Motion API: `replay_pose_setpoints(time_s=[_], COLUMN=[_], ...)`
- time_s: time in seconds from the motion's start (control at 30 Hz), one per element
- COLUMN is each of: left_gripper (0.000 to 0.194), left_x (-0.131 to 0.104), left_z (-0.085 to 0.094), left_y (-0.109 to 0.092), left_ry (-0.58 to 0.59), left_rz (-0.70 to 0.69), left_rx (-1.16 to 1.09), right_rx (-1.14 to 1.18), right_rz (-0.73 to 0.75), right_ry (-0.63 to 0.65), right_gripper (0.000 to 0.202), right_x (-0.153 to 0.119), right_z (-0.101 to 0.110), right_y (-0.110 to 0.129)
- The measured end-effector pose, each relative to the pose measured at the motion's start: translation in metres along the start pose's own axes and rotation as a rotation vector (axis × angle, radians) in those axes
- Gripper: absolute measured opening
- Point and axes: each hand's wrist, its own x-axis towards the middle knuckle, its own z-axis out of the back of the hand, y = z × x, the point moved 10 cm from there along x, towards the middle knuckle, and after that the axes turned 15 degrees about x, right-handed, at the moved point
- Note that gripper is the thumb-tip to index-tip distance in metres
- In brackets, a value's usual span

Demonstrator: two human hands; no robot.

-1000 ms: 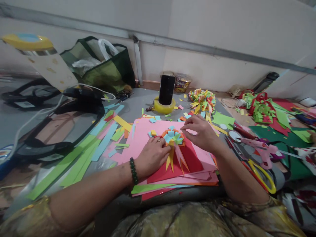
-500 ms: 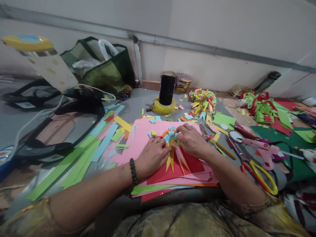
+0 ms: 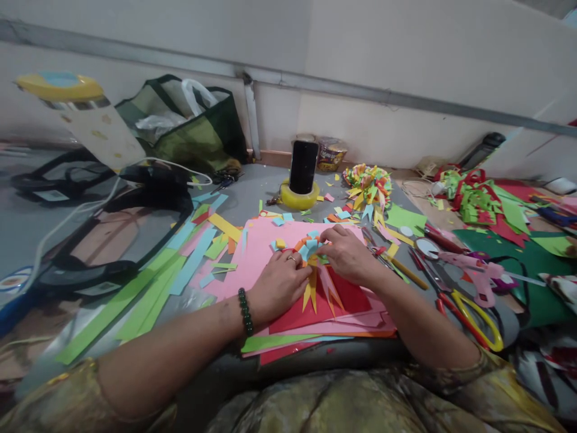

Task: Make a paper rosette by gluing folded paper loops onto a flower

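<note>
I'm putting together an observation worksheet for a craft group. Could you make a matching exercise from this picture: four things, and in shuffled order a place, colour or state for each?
Things
1. smartphone
2. hot glue gun
3. bead bracelet
4. paper rosette

Descriptions
A. dark green
B. between the left hand and the right hand
C. propped up in a yellow tape roll
D. pink, lying near the scissors

Pairs: 1-C, 2-D, 3-A, 4-B

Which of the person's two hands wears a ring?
The left hand, with its ring and green bead bracelet; the right hand shows neither.
</note>
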Motion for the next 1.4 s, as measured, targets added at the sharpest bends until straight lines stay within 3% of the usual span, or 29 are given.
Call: replay_pose_setpoints(time_s=[0.2, 0.37, 0.5, 0.6, 0.77, 1.03, 1.13, 1.2, 1.33, 1.4], left_gripper=[0.021, 0.024, 0.025, 0.025, 0.024, 0.027, 0.024, 0.030, 0.045, 0.049], left_x=[0.001, 0.000, -0.002, -0.003, -0.004, -0.010, -0.010, -0.010, -0.011, -0.012], left_z=[-0.001, -0.001, 0.000, 0.000, 0.002, 0.017, 0.016, 0.014, 0.014, 0.013], left_y=[-0.001, 0.001, 0.002, 0.001, 0.002, 0.003, -0.002, -0.005, -0.010, -0.012], left_ry=[-0.001, -0.005, -0.026, -0.027, -0.038, -0.195, -0.154, -0.111, -0.058, -0.043], left_rz=[-0.004, 0.007, -0.002, -0.020, -0.028, -0.053, -0.093, -0.117, -0.145, -0.151], left_rx=[-0.004, -0.027, -0.039, -0.060, -0.092, -0.148, -0.156, -0.159, -0.147, -0.135], right_rx=[0.000, 0.037, 0.091, 0.181, 0.226, 0.150, 0.096, 0.041, -0.017, -0.019], right_rz=[-0.003, 0.119, 0.173, 0.156, 0.185, 0.085, -0.057, -0.247, -0.834, -1.150], right_ry=[-0.047, -0.340, -0.615, -0.743, -0.712, -0.649, -0.707, -0.759, -0.820, -0.775], right_gripper=[0.031, 0.033, 0.024, 0.010, 0.047, 0.045, 0.040, 0.041, 0.043, 0.039], right_x=[-0.005, -0.033, -0.076, -0.109, -0.133, -0.138, -0.157, -0.181, -0.265, -0.310], right_z=[0.009, 0.050, 0.087, 0.101, 0.088, 0.064, 0.069, 0.075, 0.089, 0.089], right_y=[-0.005, 0.008, 0.028, 0.036, 0.043, 0.029, 0.007, -0.019, -0.085, -0.115])
